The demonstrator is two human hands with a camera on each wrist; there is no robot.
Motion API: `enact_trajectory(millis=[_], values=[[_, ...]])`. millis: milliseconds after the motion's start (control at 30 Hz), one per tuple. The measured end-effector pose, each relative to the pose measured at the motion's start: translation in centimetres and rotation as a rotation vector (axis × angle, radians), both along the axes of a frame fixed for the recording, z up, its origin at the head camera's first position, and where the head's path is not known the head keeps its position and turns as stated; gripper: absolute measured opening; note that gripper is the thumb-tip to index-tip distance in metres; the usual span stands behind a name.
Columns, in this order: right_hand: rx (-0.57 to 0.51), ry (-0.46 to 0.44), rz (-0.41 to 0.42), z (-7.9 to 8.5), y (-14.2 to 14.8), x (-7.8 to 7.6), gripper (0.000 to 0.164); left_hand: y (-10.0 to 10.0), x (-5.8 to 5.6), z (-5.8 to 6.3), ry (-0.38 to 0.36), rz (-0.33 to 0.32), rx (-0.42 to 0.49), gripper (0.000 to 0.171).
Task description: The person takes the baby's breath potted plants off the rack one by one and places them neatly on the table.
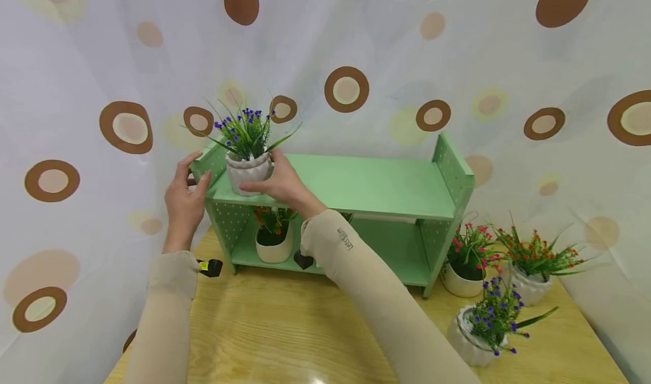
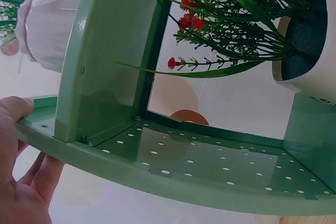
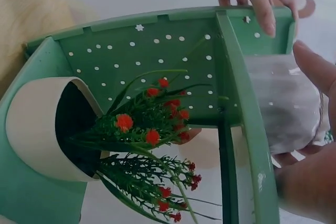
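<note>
A white fluted pot of purple flowers point(image 1: 249, 174) stands at the left end of the top board of a green two-tier shelf point(image 1: 366, 183). My right hand point(image 1: 290, 183) holds this pot from its right side, thumb across the front; in the right wrist view, fingers show past the grey-looking pot point(image 3: 283, 103). At the shelf's left end, my left hand point(image 1: 185, 203) grips the upper part of the side panel point(image 2: 44, 119), thumb and fingers on opposite sides. Below, a smooth white pot point(image 1: 274, 247) with red flowers sits on the lower tier.
Right of the shelf, on the wooden table point(image 1: 285, 327), stand a pot of pink flowers point(image 1: 463, 279), a pot of orange-red flowers point(image 1: 531, 285) and another purple-flowered pot point(image 1: 470, 344). A dotted curtain point(image 1: 386, 34) hangs behind. My right forearm hides part of the lower tier.
</note>
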State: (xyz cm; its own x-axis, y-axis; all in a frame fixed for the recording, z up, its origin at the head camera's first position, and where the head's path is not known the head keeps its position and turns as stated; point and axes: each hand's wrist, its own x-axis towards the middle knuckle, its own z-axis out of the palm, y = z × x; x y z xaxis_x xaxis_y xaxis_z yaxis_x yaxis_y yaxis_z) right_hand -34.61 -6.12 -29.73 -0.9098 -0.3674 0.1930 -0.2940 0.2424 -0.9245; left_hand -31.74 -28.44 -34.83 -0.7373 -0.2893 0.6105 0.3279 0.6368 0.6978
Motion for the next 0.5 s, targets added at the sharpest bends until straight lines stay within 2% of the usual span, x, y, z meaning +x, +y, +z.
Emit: enact_trajectory(millis=[133,367,500], values=[[0.022,0.051,-0.041,-0.11,-0.68,0.14,0.086,0.12,0.07,0.00,0.001,-0.010,-0.004,0.047],[0.145,0.153,-0.108,-0.36,-1.13,-0.01,0.089,0.16,0.10,0.04,0.023,0.003,-0.006,0.046],[0.171,0.186,-0.129,-0.41,-0.92,-0.01,0.084,0.18,0.11,0.02,0.020,0.003,-0.006,0.046]])
